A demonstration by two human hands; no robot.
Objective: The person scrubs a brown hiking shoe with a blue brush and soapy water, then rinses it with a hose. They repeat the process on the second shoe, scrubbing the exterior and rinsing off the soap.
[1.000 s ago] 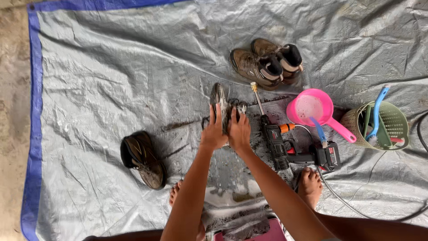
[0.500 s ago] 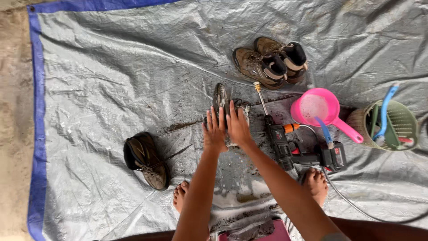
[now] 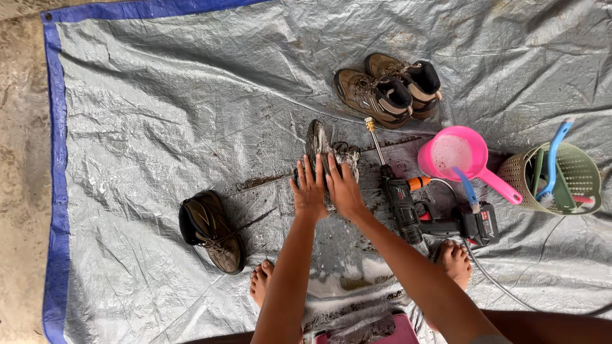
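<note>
Green basket (image 3: 577,172) holds brushes (image 3: 552,159); pink scoop (image 3: 454,155) holds suds. Wet shoe (image 3: 326,153) on tarp (image 3: 159,114), on its side, under both hands: left hand (image 3: 310,191), right hand (image 3: 345,190), fingers flat, unclenched, pressing it.

Both bare arms reach forward side by side from the near edge of the tarp toward its middle, forearms nearly parallel. The left hand (image 3: 310,190) and right hand (image 3: 344,188) lie palm-down, fingers stretched and slightly spread, thumbs touching. Two bare feet rest below.
</note>
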